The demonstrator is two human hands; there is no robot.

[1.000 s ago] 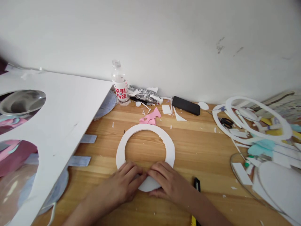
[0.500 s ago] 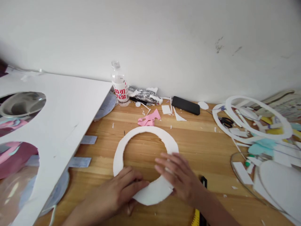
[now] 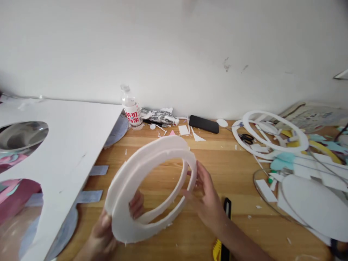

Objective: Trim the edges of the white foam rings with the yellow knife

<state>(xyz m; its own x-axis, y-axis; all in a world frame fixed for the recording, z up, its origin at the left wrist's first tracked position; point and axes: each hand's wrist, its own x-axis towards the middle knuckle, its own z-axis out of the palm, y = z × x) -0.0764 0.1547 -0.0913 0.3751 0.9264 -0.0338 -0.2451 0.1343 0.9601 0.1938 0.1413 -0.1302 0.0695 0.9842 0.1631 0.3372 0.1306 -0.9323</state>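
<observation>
Tilted up off the table in front of me are two white foam rings (image 3: 125, 212), one against the other, with part of the rear ring showing past the front one's edge. My left hand (image 3: 104, 230) grips them at the lower left, thumb outside and fingers coming through the opening. On the right side, my right hand (image 3: 206, 201) has its fingers around the rim. A black and yellow utility knife (image 3: 226, 221) lies on the table beside my right forearm.
A large white board (image 3: 70, 145) with cut-out holes covers the left side. At the back stand a clear bottle (image 3: 132, 112) and a black phone (image 3: 203, 124). White rings (image 3: 274, 148), scissors (image 3: 246, 138), scraps and a wire fill the right.
Both hands have lifted and tilted the white piece from lying flat, so two layered rings now show. The camera view has turned slightly to the right.
</observation>
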